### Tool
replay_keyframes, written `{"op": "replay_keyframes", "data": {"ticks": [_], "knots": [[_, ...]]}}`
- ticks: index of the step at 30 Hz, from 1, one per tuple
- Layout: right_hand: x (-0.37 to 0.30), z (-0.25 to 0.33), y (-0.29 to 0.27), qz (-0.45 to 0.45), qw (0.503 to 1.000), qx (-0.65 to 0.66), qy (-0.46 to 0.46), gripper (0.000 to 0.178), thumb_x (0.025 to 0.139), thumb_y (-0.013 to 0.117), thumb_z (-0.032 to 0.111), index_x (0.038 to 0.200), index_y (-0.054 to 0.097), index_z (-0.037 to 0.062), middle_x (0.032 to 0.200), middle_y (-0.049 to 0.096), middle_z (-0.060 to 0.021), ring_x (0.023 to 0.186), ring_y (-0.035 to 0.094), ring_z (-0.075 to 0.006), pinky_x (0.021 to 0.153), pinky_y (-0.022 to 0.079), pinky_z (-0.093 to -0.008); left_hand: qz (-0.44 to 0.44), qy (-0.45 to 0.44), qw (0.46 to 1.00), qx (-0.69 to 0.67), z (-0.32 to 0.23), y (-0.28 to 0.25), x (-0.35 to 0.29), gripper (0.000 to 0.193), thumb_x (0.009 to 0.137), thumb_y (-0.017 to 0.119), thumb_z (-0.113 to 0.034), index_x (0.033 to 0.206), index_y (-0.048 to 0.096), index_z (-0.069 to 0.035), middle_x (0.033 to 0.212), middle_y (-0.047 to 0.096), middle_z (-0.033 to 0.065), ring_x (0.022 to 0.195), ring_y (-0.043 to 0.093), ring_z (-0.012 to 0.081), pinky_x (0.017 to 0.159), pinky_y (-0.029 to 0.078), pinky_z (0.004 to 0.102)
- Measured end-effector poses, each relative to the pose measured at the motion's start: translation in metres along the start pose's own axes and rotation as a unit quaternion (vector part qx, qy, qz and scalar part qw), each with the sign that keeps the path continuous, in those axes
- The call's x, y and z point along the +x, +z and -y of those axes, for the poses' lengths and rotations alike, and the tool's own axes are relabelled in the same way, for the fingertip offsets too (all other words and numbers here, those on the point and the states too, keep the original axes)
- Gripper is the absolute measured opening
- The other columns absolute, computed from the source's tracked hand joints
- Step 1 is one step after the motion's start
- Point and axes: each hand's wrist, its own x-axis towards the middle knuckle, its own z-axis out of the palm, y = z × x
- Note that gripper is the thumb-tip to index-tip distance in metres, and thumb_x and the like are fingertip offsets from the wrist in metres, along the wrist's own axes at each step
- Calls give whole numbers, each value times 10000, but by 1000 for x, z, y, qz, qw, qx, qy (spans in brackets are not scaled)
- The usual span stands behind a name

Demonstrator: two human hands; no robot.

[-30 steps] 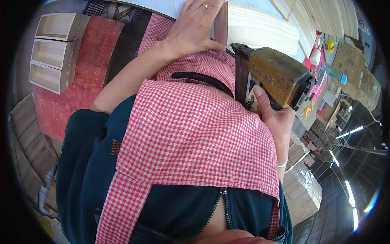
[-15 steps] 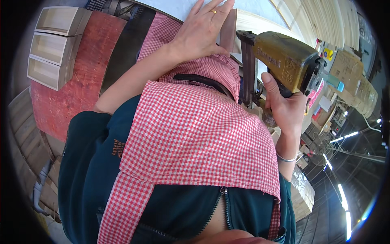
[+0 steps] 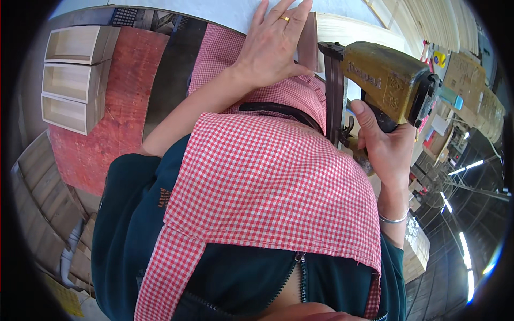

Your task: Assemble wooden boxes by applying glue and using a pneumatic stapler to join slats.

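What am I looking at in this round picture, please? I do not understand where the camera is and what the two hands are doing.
The camera sits on a person's head and looks down, and its wide lens bends the picture into a circle. The red checked apron over a dark green jacket is the person's own body. The left hand, wearing a gold ring, presses flat on a pale wooden board. The right hand, with a thin bracelet at the wrist, grips a yellowish nail gun, its nose close to the board. At far left, three small wooden drawer boxes rest on a red panel.
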Motion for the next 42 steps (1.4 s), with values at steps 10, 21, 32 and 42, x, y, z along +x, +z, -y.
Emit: {"op": "replay_keyframes", "data": {"ticks": [10, 21, 32, 42], "knots": [[-3, 2, -2, 15, 1000, 16, 15, 331, 863, 787, 83, 1145, 647, -18, 966, 736, -99, 766, 691, -163, 632, 546, -256, -8, -4, 1000, -10, -1, 1, -1, 1192, 722, 827, -430, 1538, 133, 91, 1543, 293, 290, 1491, 195, 416, 1185, 141, 630], [-1, 6, -3, 16, 998, 21, 53, 364, 866, 789, 94, 1178, 631, -6, 917, 726, -83, 707, 664, -137, 586, 516, -222, 1, -10, 1000, -10, 0, -1, -2, 1182, 723, 827, -422, 1540, 140, 85, 1541, 306, 285, 1494, 193, 411, 1187, 130, 628], [5, 12, -10, 31, 999, -29, 33, 285, 882, 789, 169, 1073, 655, 5, 693, 639, -35, 488, 533, -94, 432, 421, -207, -5, -16, 1000, -7, -5, 0, 2, 1199, 705, 842, -412, 1540, 141, 89, 1520, 336, 294, 1492, 204, 402, 1185, 142, 627], [4, 3, -15, -33, 999, -13, 2, 234, 889, 785, 188, 1002, 676, 15, 565, 561, -1, 434, 473, -79, 405, 370, -207, -38, -11, 999, 8, -5, 8, 1, 1236, 681, 864, -382, 1543, 117, 95, 1499, 363, 295, 1455, 268, 410, 1191, 165, 588]]}}
